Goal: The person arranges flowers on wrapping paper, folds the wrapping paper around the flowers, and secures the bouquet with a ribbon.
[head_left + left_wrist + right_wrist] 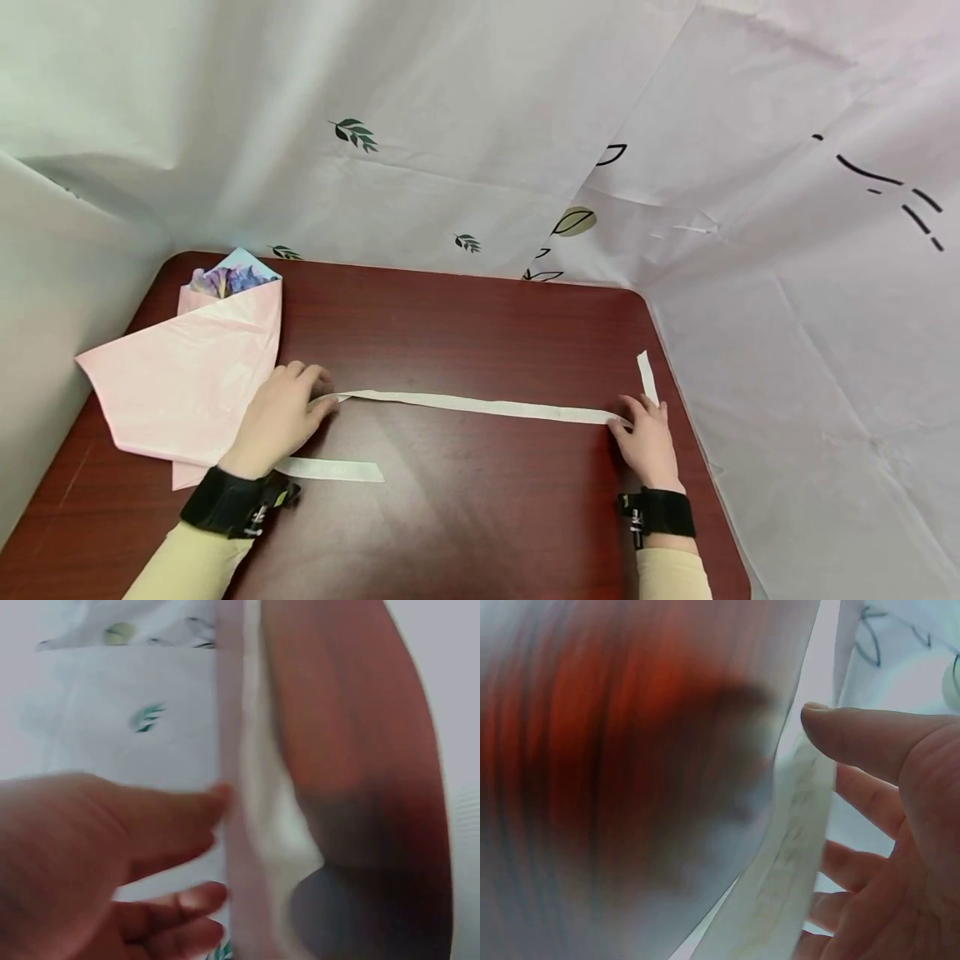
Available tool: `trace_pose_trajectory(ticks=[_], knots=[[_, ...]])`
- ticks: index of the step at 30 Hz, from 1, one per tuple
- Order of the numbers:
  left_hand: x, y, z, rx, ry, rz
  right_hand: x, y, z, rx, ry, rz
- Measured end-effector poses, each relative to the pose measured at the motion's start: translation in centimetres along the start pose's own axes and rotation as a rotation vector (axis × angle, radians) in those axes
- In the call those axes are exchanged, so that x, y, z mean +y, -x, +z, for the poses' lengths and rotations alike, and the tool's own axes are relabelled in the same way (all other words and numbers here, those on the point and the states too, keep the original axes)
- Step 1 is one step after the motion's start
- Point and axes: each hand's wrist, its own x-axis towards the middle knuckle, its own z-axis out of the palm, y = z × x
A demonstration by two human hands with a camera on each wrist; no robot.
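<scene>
A long white ribbon [480, 406] runs across the dark red table between both hands, nearly straight, with a twist close to the left hand. At its left end my left hand [281, 412] holds it at thumb and forefinger. A ribbon tail comes out below that wrist; the left wrist view is blurred, so the exact contact is unclear. My right hand [647, 442] pinches the ribbon near the table's right side, and another tail extends beyond the fingers. In the right wrist view, the thumb [862, 739] lies on the ribbon [791, 825] with fingers behind it.
A bouquet of blue and purple flowers [225, 282] in pink wrapping paper [187, 375] lies on the table's left, beside and partly under the left hand. The table [450, 333] has rounded back corners. White curtains [450, 125] with leaf prints hang around it.
</scene>
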Motion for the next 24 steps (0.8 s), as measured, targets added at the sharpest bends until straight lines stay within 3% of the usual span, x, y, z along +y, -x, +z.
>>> trace_pose_trajectory(ticks=[5, 7, 9, 11, 13, 16, 19, 24], knots=[[-2.1, 2.6, -2.8, 0.245, 0.167, -0.124, -2.8, 0.0, 1.3, 0.005, -0.024, -0.093], [-3.5, 4.0, -3.9, 0.329, 0.189, -0.231, -3.7, -0.1, 1.6, 0.012, -0.02, -0.126], [-5.0, 5.4, -5.2, 0.363, 0.178, -0.374, -4.5, -0.3, 1.8, 0.024, -0.014, -0.161], [-6.3, 6.8, -6.4, 0.319, 0.151, -0.541, -5.3, -0.4, 2.1, 0.035, -0.011, -0.196], [-7.4, 7.9, -7.2, 0.218, 0.128, -0.696, -6.0, -0.6, 2.3, 0.044, -0.007, -0.234], [-8.8, 9.2, -7.7, 0.06, 0.114, -0.86, -7.1, -0.6, 2.6, 0.042, -0.01, -0.276], [-9.6, 9.9, -7.1, -0.015, 0.116, -0.93, -8.2, -0.7, 3.2, 0.036, -0.006, -0.31], [-9.7, 10.4, -5.7, 0.024, 0.144, -0.985, -10.0, -0.7, 4.3, 0.014, 0.0, -0.369]])
